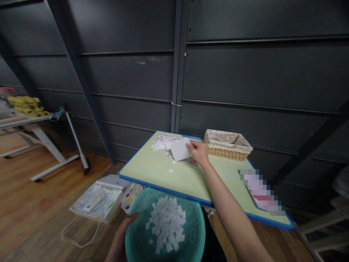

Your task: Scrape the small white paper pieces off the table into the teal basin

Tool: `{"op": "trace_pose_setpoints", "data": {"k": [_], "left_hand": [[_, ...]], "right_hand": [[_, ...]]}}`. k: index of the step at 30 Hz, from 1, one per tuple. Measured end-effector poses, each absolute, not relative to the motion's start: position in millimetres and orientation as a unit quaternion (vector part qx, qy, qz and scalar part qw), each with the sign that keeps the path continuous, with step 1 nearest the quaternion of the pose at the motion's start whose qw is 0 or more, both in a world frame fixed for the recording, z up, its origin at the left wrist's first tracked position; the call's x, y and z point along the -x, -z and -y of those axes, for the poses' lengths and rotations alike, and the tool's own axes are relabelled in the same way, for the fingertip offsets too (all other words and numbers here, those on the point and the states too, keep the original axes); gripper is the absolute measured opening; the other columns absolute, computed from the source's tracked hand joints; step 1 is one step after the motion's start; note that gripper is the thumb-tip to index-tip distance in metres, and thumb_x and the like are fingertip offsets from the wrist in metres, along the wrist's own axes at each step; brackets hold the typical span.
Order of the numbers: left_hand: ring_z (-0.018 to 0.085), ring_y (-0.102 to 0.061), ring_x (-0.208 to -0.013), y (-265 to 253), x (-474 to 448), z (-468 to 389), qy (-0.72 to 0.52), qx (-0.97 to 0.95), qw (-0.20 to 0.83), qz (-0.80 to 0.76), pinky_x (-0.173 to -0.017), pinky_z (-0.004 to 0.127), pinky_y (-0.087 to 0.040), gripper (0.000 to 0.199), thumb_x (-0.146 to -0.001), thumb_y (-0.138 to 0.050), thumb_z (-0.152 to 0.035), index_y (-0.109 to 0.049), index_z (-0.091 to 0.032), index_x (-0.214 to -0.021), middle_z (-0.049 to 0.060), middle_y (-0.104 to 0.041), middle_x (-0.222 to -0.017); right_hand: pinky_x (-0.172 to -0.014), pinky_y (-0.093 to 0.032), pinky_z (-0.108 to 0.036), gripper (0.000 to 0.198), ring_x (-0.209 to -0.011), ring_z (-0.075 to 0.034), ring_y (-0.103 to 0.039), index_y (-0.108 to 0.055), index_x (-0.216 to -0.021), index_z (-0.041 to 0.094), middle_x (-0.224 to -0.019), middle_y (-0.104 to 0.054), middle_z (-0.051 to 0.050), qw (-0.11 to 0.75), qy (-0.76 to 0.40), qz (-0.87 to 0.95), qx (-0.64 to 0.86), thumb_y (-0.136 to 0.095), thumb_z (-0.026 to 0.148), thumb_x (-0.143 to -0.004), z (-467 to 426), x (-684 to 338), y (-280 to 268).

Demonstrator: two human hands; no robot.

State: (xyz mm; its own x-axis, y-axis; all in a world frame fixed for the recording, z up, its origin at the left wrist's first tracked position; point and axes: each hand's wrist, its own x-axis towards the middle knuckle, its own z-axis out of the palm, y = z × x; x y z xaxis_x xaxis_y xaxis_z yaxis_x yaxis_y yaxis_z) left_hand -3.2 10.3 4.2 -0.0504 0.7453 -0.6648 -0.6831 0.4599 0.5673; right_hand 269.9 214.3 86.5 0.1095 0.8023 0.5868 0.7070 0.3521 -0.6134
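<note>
My right hand (199,152) is closed on the right edge of a flat white card (180,149), tilted over the table. Just behind and beside the card lies a heap of small white and reddish paper pieces (164,141), partly covered by it. A single white piece (170,170) rests nearer the table's front edge. Below that edge, my left hand (128,223) grips the left rim of a teal plastic basket (201,233), thumb over the rim and the other fingers hidden. Many small white paper pieces (167,222) are piled inside the basket.
The pale green table (141,169) has a blue edge. A wicker basket with cloth lining (227,145) stands at its back right; a partly blurred flat item (261,193) lies at the right. On the floor to the left sits an open white box (95,203) with a cord.
</note>
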Motion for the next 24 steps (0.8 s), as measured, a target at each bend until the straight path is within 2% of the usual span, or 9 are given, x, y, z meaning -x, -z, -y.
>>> {"op": "trace_pose_setpoints", "data": {"k": [5, 9, 12, 15, 17, 24], "left_hand": [[0.029, -0.072, -0.057, -6.7, 2.6, -11.2, -0.515, -0.045, 0.678, -0.522, -0.056, 0.037, -0.058, 0.078, -0.074, -0.066, -0.016, -0.036, 0.001, -0.144, 0.007, -0.077, -0.061], [0.029, -0.072, -0.056, -6.5, 1.8, -10.8, -0.515, -0.054, 0.666, -0.538, -0.055, 0.037, -0.058, 0.078, -0.071, -0.07, -0.017, -0.041, -0.002, -0.141, 0.005, -0.076, -0.058], [0.032, -0.074, -0.064, -5.3, 2.1, -9.6, -0.515, -0.049, 0.677, -0.524, -0.066, 0.042, -0.06, 0.074, -0.071, -0.07, -0.02, -0.046, -0.009, -0.14, 0.005, -0.078, -0.065], [0.035, -0.075, -0.074, -4.8, 2.4, -9.3, -0.503, -0.029, 0.695, -0.512, -0.075, 0.049, -0.059, 0.077, -0.071, -0.069, -0.023, -0.044, -0.009, -0.142, 0.009, -0.08, -0.076], [0.037, -0.075, -0.078, -4.7, 2.6, -9.7, -0.498, -0.02, 0.706, -0.504, -0.077, 0.05, -0.058, 0.079, -0.071, -0.069, -0.024, -0.041, -0.007, -0.143, 0.011, -0.081, -0.079], [0.032, -0.075, -0.071, -6.0, 2.6, -10.1, -0.511, -0.037, 0.702, -0.496, -0.074, 0.045, -0.059, 0.08, -0.074, -0.067, -0.02, -0.035, -0.004, -0.146, 0.01, -0.08, -0.074]], "right_hand": [[-0.066, -0.047, -0.031, 0.033, -0.074, -0.025, -0.068, -0.079, -0.097, 0.016, -0.089, -0.077, -0.008, 0.509, -0.072, 0.665, 0.541, -0.055, 0.035, -0.083, -215.4, -266.5, -83.7], [-0.065, -0.048, -0.03, 0.034, -0.074, -0.025, -0.069, -0.078, -0.099, 0.017, -0.087, -0.077, -0.004, 0.511, -0.118, 0.671, 0.524, -0.058, 0.037, -0.08, -216.1, -263.2, -82.4], [-0.065, -0.048, -0.03, 0.037, -0.076, -0.025, -0.069, -0.077, -0.101, 0.015, -0.092, -0.077, -0.006, 0.534, -0.131, 0.657, 0.515, -0.056, 0.037, -0.081, -216.6, -263.6, -82.0], [-0.065, -0.048, -0.031, 0.036, -0.075, -0.025, -0.069, -0.078, -0.099, 0.014, -0.091, -0.077, -0.008, 0.527, -0.125, 0.658, 0.523, -0.056, 0.037, -0.08, -216.4, -264.6, -82.4], [-0.065, -0.048, -0.031, 0.035, -0.075, -0.025, -0.068, -0.078, -0.097, 0.014, -0.089, -0.077, -0.008, 0.52, -0.132, 0.666, 0.518, -0.058, 0.036, -0.079, -215.9, -265.0, -83.2], [-0.063, -0.046, -0.03, 0.037, -0.074, -0.025, -0.067, -0.078, -0.098, 0.013, -0.087, -0.077, -0.008, 0.529, -0.153, 0.654, 0.519, -0.057, 0.037, -0.079, -216.3, -265.1, -82.9]]}}
